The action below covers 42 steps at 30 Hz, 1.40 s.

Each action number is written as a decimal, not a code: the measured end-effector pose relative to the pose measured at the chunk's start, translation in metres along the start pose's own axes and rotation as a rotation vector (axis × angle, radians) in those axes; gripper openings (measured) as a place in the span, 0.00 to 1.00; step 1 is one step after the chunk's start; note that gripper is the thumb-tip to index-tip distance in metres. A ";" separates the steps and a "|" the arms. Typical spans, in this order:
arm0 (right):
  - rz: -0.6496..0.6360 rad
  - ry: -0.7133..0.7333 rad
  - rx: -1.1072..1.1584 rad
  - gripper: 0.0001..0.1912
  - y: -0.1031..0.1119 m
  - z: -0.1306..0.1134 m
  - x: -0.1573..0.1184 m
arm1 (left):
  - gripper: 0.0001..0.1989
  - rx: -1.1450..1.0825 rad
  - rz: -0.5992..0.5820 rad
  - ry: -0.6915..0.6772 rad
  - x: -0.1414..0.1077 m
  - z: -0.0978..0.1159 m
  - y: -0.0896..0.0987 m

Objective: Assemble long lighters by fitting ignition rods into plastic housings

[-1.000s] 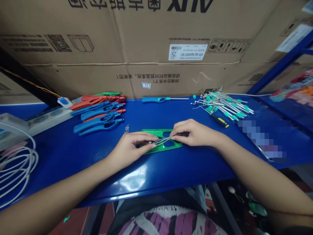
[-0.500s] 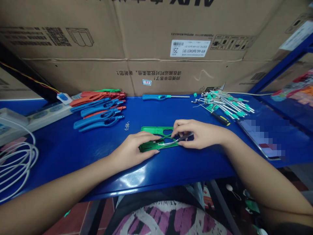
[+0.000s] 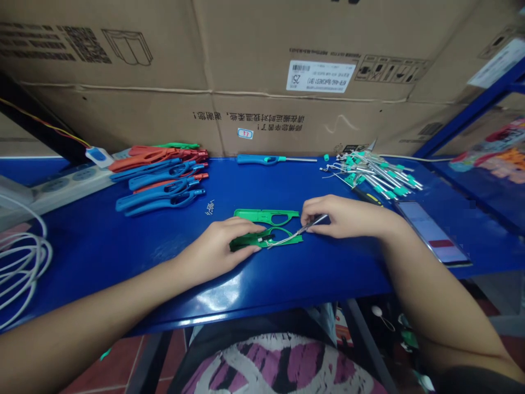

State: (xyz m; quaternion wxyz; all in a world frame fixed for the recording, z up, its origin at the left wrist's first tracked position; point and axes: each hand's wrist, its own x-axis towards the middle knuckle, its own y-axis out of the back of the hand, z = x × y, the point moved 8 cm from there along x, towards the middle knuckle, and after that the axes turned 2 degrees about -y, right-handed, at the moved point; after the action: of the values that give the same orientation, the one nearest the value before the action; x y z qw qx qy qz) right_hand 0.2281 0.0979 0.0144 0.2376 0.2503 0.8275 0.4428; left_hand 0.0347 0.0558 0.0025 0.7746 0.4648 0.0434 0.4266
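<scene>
My left hand point(image 3: 219, 243) is closed round the rear end of a green lighter half-shell point(image 3: 295, 239), whose hollow side faces up. A small black part point(image 3: 267, 238) with thin pale wires point(image 3: 283, 241) lies over that shell's hollow. The wires run right to a slim metal tube point(image 3: 318, 220), pinched in the fingers of my right hand point(image 3: 338, 216) just past the shell's right end. Right behind lies a second green half-shell point(image 3: 262, 215), also hollow side up, with neither hand plainly on it. My left fingers hide the rear of the front shell.
Several blue and orange lighter casings point(image 3: 164, 180) are stacked at left, near small screws point(image 3: 210, 207). A blue lighter point(image 3: 262, 159) lies at the back. At right are metal tubes with green ends point(image 3: 381, 172), a screwdriver point(image 3: 371, 197) and a phone point(image 3: 435, 232). A cardboard box point(image 3: 254, 104) stands behind.
My right hand has moved a little to the right, off the green shells, with the metal tube in its fingers. More of the black part now shows. My left hand keeps its grip.
</scene>
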 end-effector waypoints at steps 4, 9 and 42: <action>0.003 0.042 0.052 0.04 0.000 -0.005 0.002 | 0.15 0.007 0.012 0.012 0.000 0.000 0.002; -0.006 0.012 0.018 0.05 -0.005 -0.004 0.006 | 0.15 0.023 0.011 0.031 0.001 -0.001 0.004; 0.026 -0.118 0.079 0.17 -0.012 -0.009 0.012 | 0.14 0.028 -0.009 0.033 0.001 0.002 0.006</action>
State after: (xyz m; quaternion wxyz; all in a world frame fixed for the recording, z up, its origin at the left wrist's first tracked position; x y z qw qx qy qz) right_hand 0.2108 0.0942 0.0068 0.2701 0.2960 0.8256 0.3973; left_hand 0.0328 0.0568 0.0080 0.7692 0.4682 0.0642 0.4302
